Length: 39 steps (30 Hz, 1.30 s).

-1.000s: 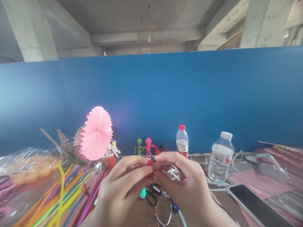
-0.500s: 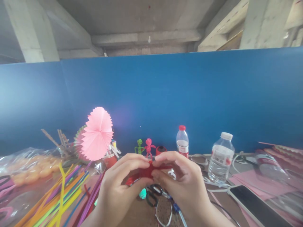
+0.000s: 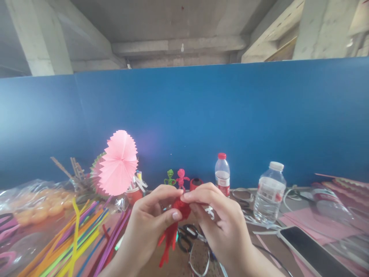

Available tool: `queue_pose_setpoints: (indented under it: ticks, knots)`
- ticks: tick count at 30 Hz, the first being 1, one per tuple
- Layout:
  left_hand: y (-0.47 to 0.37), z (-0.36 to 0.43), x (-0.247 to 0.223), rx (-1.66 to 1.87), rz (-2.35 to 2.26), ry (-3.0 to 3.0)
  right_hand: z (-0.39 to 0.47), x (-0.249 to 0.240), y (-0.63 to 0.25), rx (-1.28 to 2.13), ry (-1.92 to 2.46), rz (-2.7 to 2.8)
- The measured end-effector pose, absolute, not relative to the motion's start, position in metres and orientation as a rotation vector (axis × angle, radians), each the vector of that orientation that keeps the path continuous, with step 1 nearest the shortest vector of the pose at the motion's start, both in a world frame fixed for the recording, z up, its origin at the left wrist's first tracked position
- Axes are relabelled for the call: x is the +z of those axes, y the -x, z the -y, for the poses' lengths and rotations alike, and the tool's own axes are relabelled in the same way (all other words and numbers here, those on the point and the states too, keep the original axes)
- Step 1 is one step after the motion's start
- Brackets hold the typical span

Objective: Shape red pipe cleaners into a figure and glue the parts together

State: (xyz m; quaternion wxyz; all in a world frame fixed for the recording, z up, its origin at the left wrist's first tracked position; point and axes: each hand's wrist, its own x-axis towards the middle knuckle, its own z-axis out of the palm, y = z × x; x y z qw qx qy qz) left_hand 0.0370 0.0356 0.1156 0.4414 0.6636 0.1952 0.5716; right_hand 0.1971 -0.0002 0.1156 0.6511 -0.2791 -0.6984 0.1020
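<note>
My left hand (image 3: 150,217) and my right hand (image 3: 223,219) meet in the middle of the view, both closed on a red pipe-cleaner figure (image 3: 170,234). Its rounded part lies between the fingertips, and thin red limbs hang down toward the lower left. The fingers cover part of it. Beneath my hands lie black-handled scissors (image 3: 192,232) and a white cord loop (image 3: 199,265). Just beyond my fingertips stand two small twisted figures, one green (image 3: 170,176) and one pink (image 3: 181,176).
Loose coloured pipe cleaners (image 3: 73,240) spread across the left side, behind them a pink paper fan (image 3: 119,163). On the right are a red-capped bottle (image 3: 222,175), a white-capped water bottle (image 3: 268,198) and a phone (image 3: 311,250). A blue partition (image 3: 184,119) closes off the back.
The red figure has turned in my hands: its limbs pointed sideways to the right before and now hang down to the lower left. My fingers have shifted their hold on it.
</note>
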Motion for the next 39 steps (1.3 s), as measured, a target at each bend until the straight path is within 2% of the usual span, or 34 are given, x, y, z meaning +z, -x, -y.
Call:
queue_pose_setpoints:
  ticks: [6,13,18,22,25,28,34,39]
  knots:
    - [-0.040,-0.039,0.107,1.418,-0.505,-1.589,-0.002,0.115,-0.194,0.092,0.669,1.567]
    - [-0.040,-0.036,0.112,1.412,-0.519,-1.649,-0.003,0.109,-0.196,0.131,0.675,1.517]
    - [-0.040,-0.035,0.116,1.338,-0.466,-1.627,-0.002,0.108,-0.199,0.245,0.670,1.451]
    - [-0.040,-0.037,0.116,1.233,-0.421,-1.362,-0.003,0.112,-0.202,0.360,0.640,1.330]
    - [-0.042,-0.038,0.116,1.194,-0.445,-1.163,-0.004,0.116,-0.203,0.497,0.793,1.410]
    - [-0.048,-0.038,0.117,1.294,-0.511,-1.160,-0.006,0.119,-0.198,0.568,0.929,1.524]
    - [-0.050,-0.030,0.116,1.465,-0.580,-1.223,-0.007,0.112,-0.184,0.522,0.877,1.488]
    - [-0.035,0.001,0.104,1.464,-0.676,-1.252,0.021,0.100,-0.176,0.729,0.841,1.466]
